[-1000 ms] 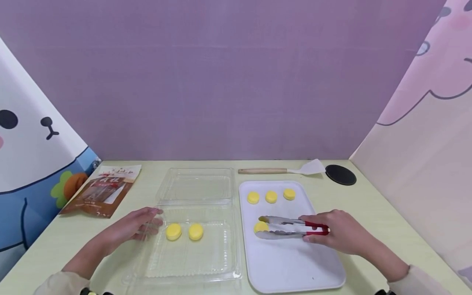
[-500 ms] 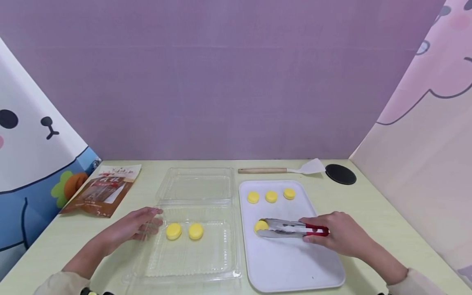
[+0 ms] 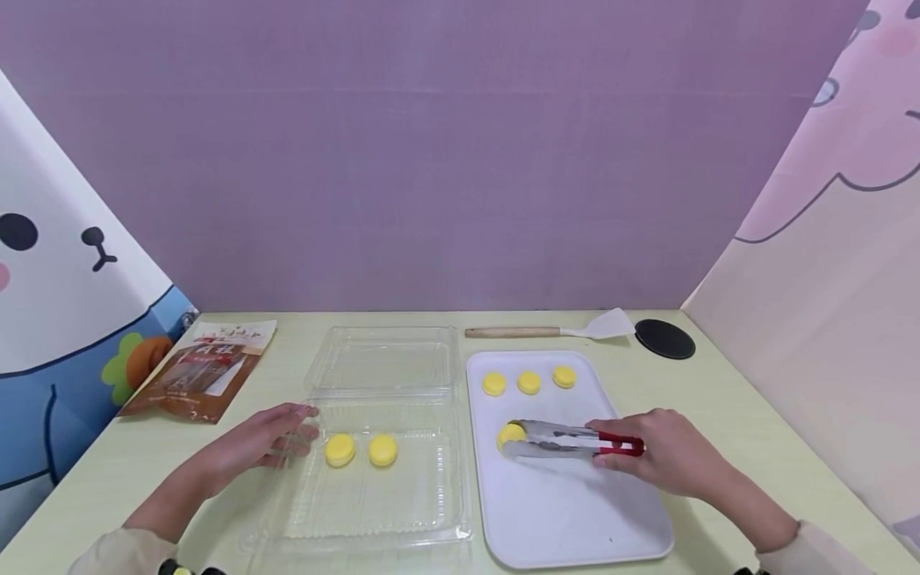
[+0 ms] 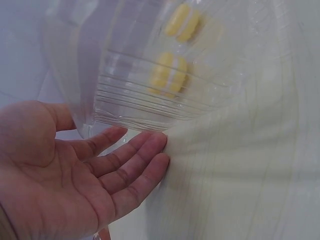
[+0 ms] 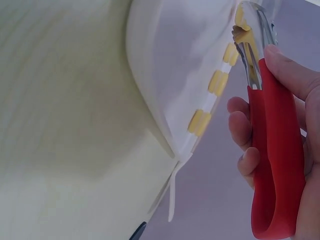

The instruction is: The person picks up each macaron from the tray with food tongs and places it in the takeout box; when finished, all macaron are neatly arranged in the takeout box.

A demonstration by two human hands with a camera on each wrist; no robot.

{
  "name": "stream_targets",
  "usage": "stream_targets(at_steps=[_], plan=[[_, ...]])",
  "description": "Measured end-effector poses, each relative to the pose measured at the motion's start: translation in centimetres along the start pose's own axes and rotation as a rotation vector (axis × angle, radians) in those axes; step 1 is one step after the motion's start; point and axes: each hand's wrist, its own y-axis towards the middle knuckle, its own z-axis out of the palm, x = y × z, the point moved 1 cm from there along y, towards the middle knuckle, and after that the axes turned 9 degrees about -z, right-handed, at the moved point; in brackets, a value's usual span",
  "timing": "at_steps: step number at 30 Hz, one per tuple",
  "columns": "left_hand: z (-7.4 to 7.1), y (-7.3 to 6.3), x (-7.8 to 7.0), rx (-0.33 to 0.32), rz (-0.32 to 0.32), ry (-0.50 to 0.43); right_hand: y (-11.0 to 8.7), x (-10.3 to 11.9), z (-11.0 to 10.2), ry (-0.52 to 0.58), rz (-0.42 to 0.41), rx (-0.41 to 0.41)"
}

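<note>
Right, the right hand [image 3: 668,451], lower right in the head view, has its fingers wrapped round the red-handled tongs [image 5: 281,130], whose metal tips sit either side of a yellow macaron [image 3: 511,435] just right of centre, over the white tray [image 3: 568,519]. The left hand [image 3: 262,435], lower left, rests loose fingers against the edge of a clear container [image 3: 374,511] with two macarons [image 3: 340,450] inside. Farther up, three more macarons [image 3: 529,382] line the tray's far end, below a wooden-handled spatula [image 3: 513,332].
</note>
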Motion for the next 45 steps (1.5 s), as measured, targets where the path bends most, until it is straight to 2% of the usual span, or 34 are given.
stream_targets(at_steps=[10, 16, 22, 27, 36, 45], plan=[[-0.1, 0.0, -0.1, 0.001, -0.004, 0.007, 1.1, 0.2, -1.4, -0.014, -0.037, -0.015], [-0.1, -0.1, 0.0, 0.001, -0.005, 0.001, 2.8, 1.0, -2.5, 0.000, -0.041, 0.002], [0.0, -0.3, 0.5, 0.003, -0.006, -0.013, 4.9, 2.1, -2.9, -0.011, -0.132, -0.011], [0.1, -0.1, 0.2, -0.008, -0.002, -0.013, 6.9, 3.3, -3.3, -0.053, -0.188, -0.006], [0.2, 0.1, -0.4, -0.021, 0.002, 0.002, 10.4, 6.2, -3.3, -0.089, -0.220, 0.086], [0.0, 0.0, -0.3, -0.017, 0.008, -0.016, 12.5, 7.9, -2.7, -0.184, -0.258, 0.172]])
